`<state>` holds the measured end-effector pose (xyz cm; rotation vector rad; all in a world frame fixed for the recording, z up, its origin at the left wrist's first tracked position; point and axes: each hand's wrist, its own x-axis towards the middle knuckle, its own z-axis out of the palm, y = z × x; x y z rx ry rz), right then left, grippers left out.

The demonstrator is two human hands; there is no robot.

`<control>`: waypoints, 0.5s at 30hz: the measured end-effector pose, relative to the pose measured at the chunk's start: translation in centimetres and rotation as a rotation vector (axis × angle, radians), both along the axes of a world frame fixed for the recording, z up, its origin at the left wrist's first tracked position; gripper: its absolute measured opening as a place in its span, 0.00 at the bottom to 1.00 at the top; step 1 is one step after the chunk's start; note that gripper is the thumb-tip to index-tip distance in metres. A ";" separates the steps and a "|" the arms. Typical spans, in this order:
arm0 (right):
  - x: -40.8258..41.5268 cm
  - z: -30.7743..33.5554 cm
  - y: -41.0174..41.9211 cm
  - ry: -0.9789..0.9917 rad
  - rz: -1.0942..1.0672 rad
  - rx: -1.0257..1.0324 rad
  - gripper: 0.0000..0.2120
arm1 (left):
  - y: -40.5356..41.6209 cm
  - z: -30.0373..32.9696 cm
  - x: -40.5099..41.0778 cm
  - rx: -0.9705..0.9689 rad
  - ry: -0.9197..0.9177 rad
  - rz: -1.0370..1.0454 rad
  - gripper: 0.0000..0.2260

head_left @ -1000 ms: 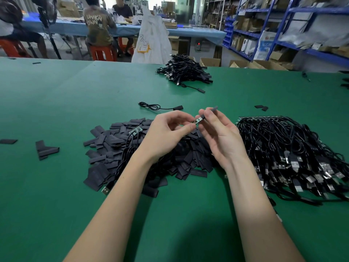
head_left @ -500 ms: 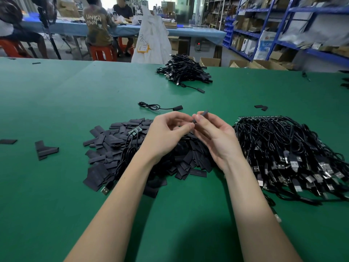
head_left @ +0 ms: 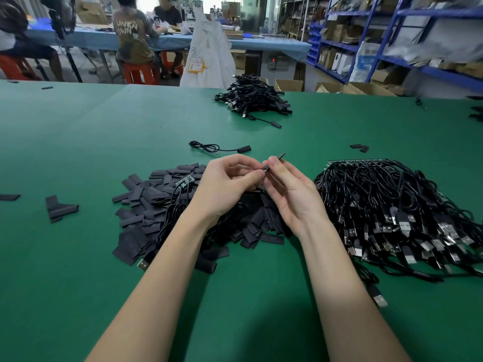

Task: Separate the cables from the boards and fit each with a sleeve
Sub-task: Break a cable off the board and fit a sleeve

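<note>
My left hand (head_left: 227, 184) and my right hand (head_left: 290, 194) meet fingertip to fingertip above a heap of flat black sleeves (head_left: 146, 205). Between my right thumb and fingers sits a black sleeve (head_left: 278, 158), its far end poking up. My left fingers pinch the small end of a cable (head_left: 265, 169) right at the sleeve's mouth; most of it is hidden by my fingers. A small green board (head_left: 184, 180) with a cable lies on the sleeve heap. A big tangle of black USB cables (head_left: 397, 210) on boards lies to the right.
One finished cable (head_left: 219, 148) lies just beyond my hands, and a pile of cables (head_left: 254, 100) sits farther back. Loose sleeves (head_left: 58, 208) lie at the left and small ones (head_left: 359, 147) at the right. People sit at a blue table behind; shelves stand at the right.
The bright cable end seen between my fingertips a second ago is now mostly covered by the sleeve and my fingers. My hands have drawn closer together and stayed in place.
</note>
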<state>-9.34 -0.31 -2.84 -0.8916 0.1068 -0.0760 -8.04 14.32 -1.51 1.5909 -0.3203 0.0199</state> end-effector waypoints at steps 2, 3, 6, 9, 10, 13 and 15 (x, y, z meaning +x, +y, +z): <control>0.0 0.0 0.1 0.001 -0.005 -0.011 0.01 | 0.1 0.0 0.0 -0.014 0.001 -0.008 0.05; 0.1 0.0 0.0 0.003 -0.014 -0.012 0.01 | 0.1 0.1 0.0 -0.024 0.013 -0.024 0.06; 0.1 -0.1 -0.1 0.007 -0.033 0.005 0.01 | 0.2 0.1 0.1 -0.008 0.019 -0.038 0.08; 0.1 -0.2 0.0 0.005 -0.022 -0.006 0.01 | 0.2 0.0 0.0 0.018 -0.006 -0.008 0.06; 0.1 -0.3 0.0 0.007 -0.017 -0.012 0.01 | 0.2 -0.1 0.0 0.026 -0.013 0.000 0.06; 0.1 -0.3 0.1 0.001 -0.018 -0.033 0.03 | 0.3 -0.1 0.1 0.042 -0.028 0.015 0.06; 0.1 -0.3 0.3 -0.008 -0.041 -0.057 0.02 | 0.2 -0.1 0.1 0.045 -0.022 0.018 0.06</control>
